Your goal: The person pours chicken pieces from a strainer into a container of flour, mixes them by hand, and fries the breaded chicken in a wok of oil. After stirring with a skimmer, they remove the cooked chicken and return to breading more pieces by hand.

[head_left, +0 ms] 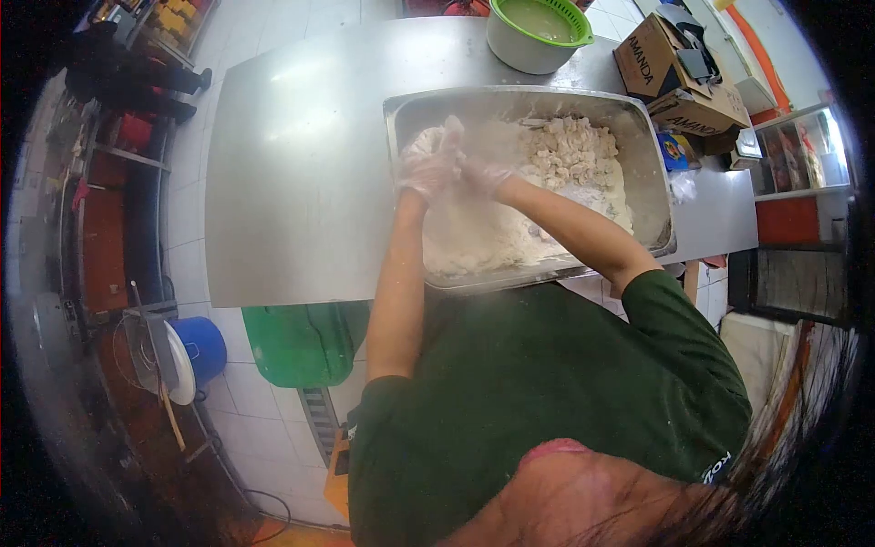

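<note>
My left hand [428, 171] and my right hand [485, 177], both in clear plastic gloves, are pressed together above the left part of a deep metal tray [656, 196]. The fingers look closed around something whitish and floury, but gloves and dust hide what it is. A haze of flour hangs around both hands. Below them, loose flour [474, 246] covers the tray's bottom. Lumpy, flour-coated pieces [570, 150] are heaped in the tray's back right; their kind cannot be made out.
The tray stands on a steel table [292, 182]. Behind it is a white tub with a green strainer [538, 50]. Cardboard boxes [670, 73] stand at the right. A green bin [296, 346] and a blue bucket [202, 346] are below. A person [128, 73] stands at the far left.
</note>
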Demonstrator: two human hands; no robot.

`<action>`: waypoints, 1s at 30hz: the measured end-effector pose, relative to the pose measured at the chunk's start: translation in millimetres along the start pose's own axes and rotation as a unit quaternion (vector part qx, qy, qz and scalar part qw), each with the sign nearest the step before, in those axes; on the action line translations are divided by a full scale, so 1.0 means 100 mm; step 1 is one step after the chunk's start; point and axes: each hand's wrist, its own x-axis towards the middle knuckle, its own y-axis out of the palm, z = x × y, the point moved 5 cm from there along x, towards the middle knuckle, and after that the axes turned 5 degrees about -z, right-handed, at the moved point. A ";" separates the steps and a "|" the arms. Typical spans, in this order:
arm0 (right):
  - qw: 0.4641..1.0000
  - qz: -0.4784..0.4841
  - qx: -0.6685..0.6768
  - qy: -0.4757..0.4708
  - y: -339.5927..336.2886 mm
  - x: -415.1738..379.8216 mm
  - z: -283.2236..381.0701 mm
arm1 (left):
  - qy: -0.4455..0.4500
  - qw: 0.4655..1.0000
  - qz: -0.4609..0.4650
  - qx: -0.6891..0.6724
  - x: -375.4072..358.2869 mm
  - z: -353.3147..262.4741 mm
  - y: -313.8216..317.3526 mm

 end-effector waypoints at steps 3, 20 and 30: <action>0.982 0.004 -0.034 -0.186 0.09 -0.06 0.05 | -0.039 0.997 0.005 -0.060 -0.01 0.03 0.02; 0.714 -0.201 -0.550 -0.385 -1.10 -0.79 0.30 | -0.005 0.996 -0.012 -0.089 0.00 0.07 0.02; 0.906 0.122 -0.399 -0.070 -0.20 -1.63 -0.20 | 0.001 0.997 0.022 -0.079 0.06 0.12 0.04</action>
